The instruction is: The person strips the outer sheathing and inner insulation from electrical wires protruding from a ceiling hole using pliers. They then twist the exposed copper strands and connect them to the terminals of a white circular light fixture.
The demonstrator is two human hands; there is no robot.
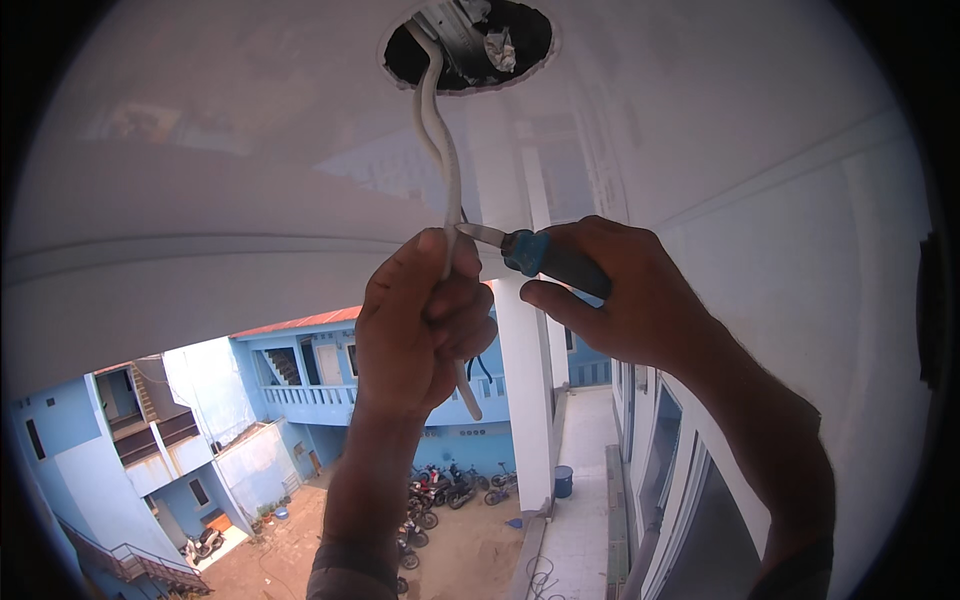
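A white cable (450, 185) hangs in two strands from a round cut hole (469, 65) in the white ceiling. My left hand (420, 330) is closed round the cable below the hole, and a white cable end and a thin dark wire dangle beneath it. My right hand (630, 300) grips a knife (550, 260) with a dark and blue handle. Its short blade touches the cable just above my left fingertips, pointing left. My right thumb sticks out below the handle.
A white column (523, 400) stands behind my hands, beside a narrow walkway (582, 440) with a blue bucket (563, 481) and windows at right. Far below left is a courtyard (275, 545) with parked motorbikes (445, 488), bicycles and light-blue buildings (310, 365) with railings.
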